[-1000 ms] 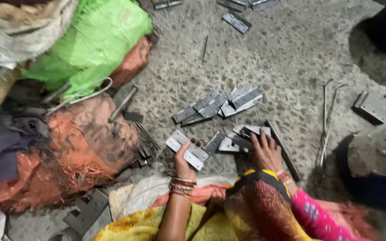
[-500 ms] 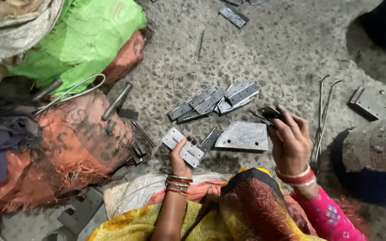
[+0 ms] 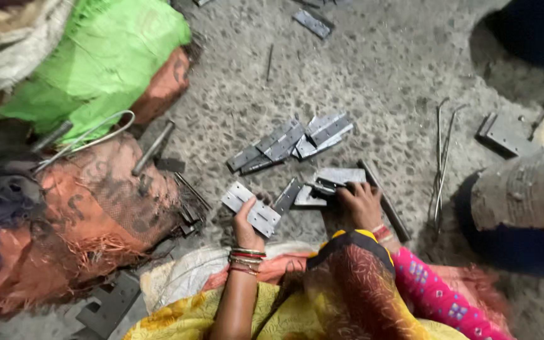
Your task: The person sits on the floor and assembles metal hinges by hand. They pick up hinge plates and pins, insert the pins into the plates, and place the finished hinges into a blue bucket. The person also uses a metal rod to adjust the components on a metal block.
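Head view: our left hand (image 3: 247, 221) closes grip on flat grey hinge (image 3: 251, 208), raised just above floor (image 3: 385, 69). Our right hand (image 3: 358, 203) pinches hinge leaf (image 3: 330, 182) lying on floor near hinge pile (image 3: 291, 141). We judge steel stiff, weighty, sharp-edged; hold by long edges.

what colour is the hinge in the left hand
Plain grey metal, dull silver. The hinge in the left hand shows best in the head view.
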